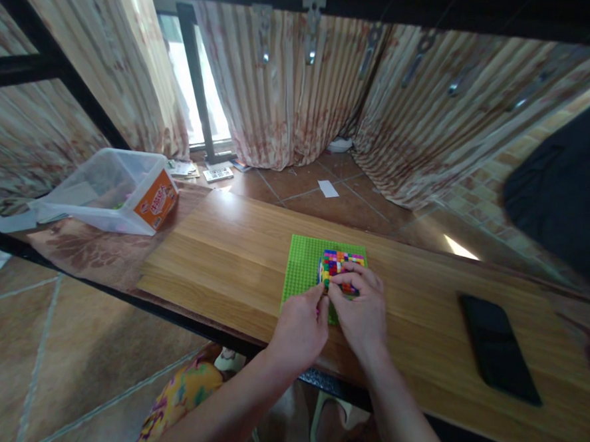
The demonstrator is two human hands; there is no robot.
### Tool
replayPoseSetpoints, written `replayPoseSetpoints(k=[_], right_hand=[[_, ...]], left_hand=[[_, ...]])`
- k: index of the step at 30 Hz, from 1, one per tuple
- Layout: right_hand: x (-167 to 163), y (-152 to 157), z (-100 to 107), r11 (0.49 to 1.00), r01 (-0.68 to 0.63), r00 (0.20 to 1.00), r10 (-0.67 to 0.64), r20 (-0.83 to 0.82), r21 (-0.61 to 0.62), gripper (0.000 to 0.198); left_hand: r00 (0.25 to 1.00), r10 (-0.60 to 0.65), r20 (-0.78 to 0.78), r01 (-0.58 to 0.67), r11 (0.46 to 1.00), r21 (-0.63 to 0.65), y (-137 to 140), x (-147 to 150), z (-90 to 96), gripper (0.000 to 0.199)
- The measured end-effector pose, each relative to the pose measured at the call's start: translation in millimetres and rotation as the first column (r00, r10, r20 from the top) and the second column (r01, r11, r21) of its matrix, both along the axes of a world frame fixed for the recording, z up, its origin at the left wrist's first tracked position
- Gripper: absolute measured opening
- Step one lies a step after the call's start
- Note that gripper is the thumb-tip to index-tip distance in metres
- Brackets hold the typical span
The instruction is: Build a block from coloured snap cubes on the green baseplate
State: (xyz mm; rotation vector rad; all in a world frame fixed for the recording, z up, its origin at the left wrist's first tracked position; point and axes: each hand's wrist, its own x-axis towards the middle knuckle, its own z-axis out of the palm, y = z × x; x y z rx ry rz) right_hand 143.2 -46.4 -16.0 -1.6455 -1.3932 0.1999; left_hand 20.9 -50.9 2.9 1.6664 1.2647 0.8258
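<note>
A multicoloured brick block [341,262] is seated on the green baseplate [305,268], at its far right corner. It is pinched at its near edge by the left hand [299,328] and right hand [362,315], fingers curled closed. Being light, rigid and studded, it is probably best gripped by its sides.

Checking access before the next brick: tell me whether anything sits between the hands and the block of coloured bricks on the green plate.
Nothing visible does. The left hand and right hand already rest against the coloured bricks on the green plate.
</note>
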Motion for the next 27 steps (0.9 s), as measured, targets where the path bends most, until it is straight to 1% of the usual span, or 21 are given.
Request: replayPoseSetpoints(k=[4, 7, 9, 10, 11, 12, 14, 16, 18, 21, 23, 25, 27], right_hand=[[1, -2, -1, 0.999, -0.045, 0.999, 0.044, 0.021, 0.016, 0.01], [9, -2, 0, 0.996, -0.063, 0.997, 0.065, -0.034, 0.068, 0.012], [18, 0, 1, 0.994, -0.034, 0.997, 0.04, -0.059, 0.1, 0.016], [23, 2, 1, 0.995, -0.021, 0.998, 0.027, -0.052, 0.102, 0.018], [29, 5, 0, 0.996, -0.016, 0.999, 0.019, -0.038, 0.092, 0.022], [34, 8, -1, 0.997, -0.02, 0.999, 0.022, -0.026, 0.072, 0.026], [42, 16, -5, 0.998, -0.062, 0.997, 0.062, -0.044, 0.01, 0.034], [46, 25, -10, 0.99, -0.13, 0.987, 0.123, -0.108, -0.057, 0.039], [45, 32, -13, 0.981, -0.168, 0.975, 0.15, -0.162, -0.098, 0.04], [38, 36, -14, 0.986, -0.13, 0.975, 0.108, -0.193, -0.104, 0.038], [31, 33, -13, 0.99, -0.097, 0.98, 0.077, -0.183, -0.103, 0.037], [24, 27, -12, 0.991, -0.079, 0.986, 0.061, -0.154, -0.111, 0.035], [19, 20, -10, 0.991, -0.057, 0.992, 0.042, -0.119, -0.121, 0.033]], left_hand=[[1.0, 0.009, -0.009, -0.01, 1.0, -0.021, 3, -1, -1.3, 0.027], [0.999, 0.048, 0.006, -0.047, 0.996, -0.07, 10, -5, -0.8, 0.025], [0.994, 0.082, 0.071, -0.074, 0.991, -0.107, 17, -9, 1.9, 0.025], [0.987, 0.092, 0.133, -0.073, 0.987, -0.144, 19, -11, 4.1, 0.027], [0.971, 0.12, 0.207, -0.076, 0.975, -0.209, 22, -12, 6.8, 0.029], [0.943, 0.169, 0.285, -0.078, 0.95, -0.303, 24, -13, 10.0, 0.029], [0.863, 0.269, 0.429, -0.028, 0.871, -0.49, 26, -16, 17.0, 0.023], [0.763, 0.343, 0.547, 0.077, 0.793, -0.605, 28, -19, 23.4, 0.02], [0.655, 0.414, 0.633, 0.191, 0.719, -0.668, 31, -21, 27.9, 0.021], [0.482, 0.536, 0.693, 0.327, 0.624, -0.71, 38, -22, 31.4, 0.023], [0.367, 0.605, 0.707, 0.376, 0.598, -0.707, 43, -21, 32.8, 0.026], [0.258, 0.655, 0.711, 0.393, 0.601, -0.696, 47, -19, 34.2, 0.027], [0.169, 0.684, 0.709, 0.399, 0.611, -0.684, 50, -17, 36.0, 0.027]])
